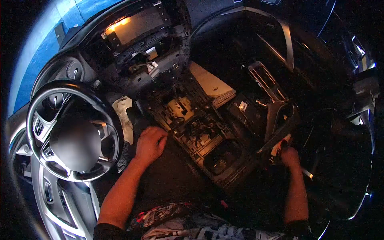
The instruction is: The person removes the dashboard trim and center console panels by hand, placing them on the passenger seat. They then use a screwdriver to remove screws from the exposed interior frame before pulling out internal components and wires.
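My left hand (150, 145) rests beside the left edge of the opened centre console (200, 136), its fingers curled; whether it holds something cannot be made out. Over the passenger seat on the right, my right hand (289, 156) has its fingers closed at a small pale and reddish item (277, 149), too dark to name. Just above that hand lies a removed dark trim panel (282, 122). The console shows bare brackets and wiring around the shifter area (180, 109).
The steering wheel (76, 83) stands at the left. A screen (134, 30) sits in the stripped dashboard above. Pale sheets (212, 86) lie right of the console, near a framed trim piece (267, 80). A pale cloth or paper (125, 116) lies beside the wheel.
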Demonstrator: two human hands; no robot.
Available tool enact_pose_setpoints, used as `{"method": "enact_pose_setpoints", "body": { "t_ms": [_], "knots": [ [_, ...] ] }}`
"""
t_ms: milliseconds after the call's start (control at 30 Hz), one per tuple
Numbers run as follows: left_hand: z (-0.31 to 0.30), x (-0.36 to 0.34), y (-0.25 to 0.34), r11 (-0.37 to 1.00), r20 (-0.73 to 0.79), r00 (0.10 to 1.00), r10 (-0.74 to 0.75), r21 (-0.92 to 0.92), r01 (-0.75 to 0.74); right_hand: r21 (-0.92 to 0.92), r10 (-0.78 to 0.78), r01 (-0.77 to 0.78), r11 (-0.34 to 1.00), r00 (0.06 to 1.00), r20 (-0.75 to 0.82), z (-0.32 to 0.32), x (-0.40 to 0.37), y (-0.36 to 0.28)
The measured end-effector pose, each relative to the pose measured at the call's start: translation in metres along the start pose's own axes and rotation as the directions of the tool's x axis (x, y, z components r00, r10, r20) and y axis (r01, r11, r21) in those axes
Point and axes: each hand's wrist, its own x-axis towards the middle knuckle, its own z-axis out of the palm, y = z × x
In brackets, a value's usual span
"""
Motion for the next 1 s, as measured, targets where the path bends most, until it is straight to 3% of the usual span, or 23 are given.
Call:
{"method": "enact_pose_setpoints", "body": {
  "t_ms": [167,233,300,367,433,467,533,600,667,733,800,867,1000],
  "knots": [
    [0.003,0.003,-0.001,0.999,0.018,1.0,-0.012,0.036,0.011,-0.132,-0.109,0.105,0.986,0.994,-0.018,0.059,0.04,0.019],
    [0.001,0.001,0.001,0.999,0.013,1.0,-0.011,0.043,0.01,-0.259,-0.259,0.25,0.933,0.966,0.002,0.106,0.068,0.036],
    [-0.002,-0.001,0.003,0.998,-0.006,1.0,-0.016,0.054,0.016,-0.512,-0.553,0.5,0.698,0.831,0.058,0.166,0.106,0.075],
    [-0.003,-0.004,0.005,0.998,-0.026,0.999,-0.023,0.062,0.025,-0.4,-0.518,0.443,0.802,0.85,-0.096,0.126,0.073,0.04],
    [-0.001,-0.01,0.004,0.998,-0.035,0.998,-0.047,0.038,0.048,-0.207,-0.314,0.283,0.937,0.939,-0.138,0.075,0.039,0.01],
    [-0.001,-0.011,0.003,0.998,-0.041,0.997,-0.058,0.025,0.059,-0.082,-0.136,0.129,0.988,0.987,-0.084,0.051,0.034,-0.001],
    [-0.001,-0.012,0.005,0.998,-0.076,0.995,-0.057,-0.004,0.057,0.094,0.027,-0.02,0.995,0.997,-0.073,-0.008,0.013,-0.036],
    [0.001,-0.012,0.006,0.998,-0.098,0.993,-0.063,-0.016,0.062,0.215,0.019,0.026,0.976,0.979,-0.204,-0.066,-0.013,-0.09],
    [0.004,-0.011,0.006,0.997,-0.108,0.991,-0.073,-0.011,0.073,0.326,-0.036,0.113,0.939,0.972,-0.234,-0.076,-0.015,-0.13],
    [0.0,-0.008,0.015,0.996,-0.087,0.992,-0.093,-0.014,0.092,0.442,-0.298,0.372,0.816,0.926,-0.23,-0.057,-0.006,-0.168],
    [0.0,-0.005,0.023,0.995,-0.076,0.992,-0.099,0.002,0.099,0.459,-0.518,0.609,0.646,0.792,-0.322,-0.039,-0.005,-0.215],
    [0.0,-0.008,0.027,0.994,-0.072,0.993,-0.096,0.039,0.099,0.501,-0.543,0.593,0.63,0.798,-0.262,-0.016,0.009,-0.264],
    [-0.001,-0.01,0.017,0.995,-0.125,0.988,-0.093,0.025,0.097,0.407,-0.581,0.526,0.747,0.814,0.013,-0.005,0.035,-0.324]
  ]
}}
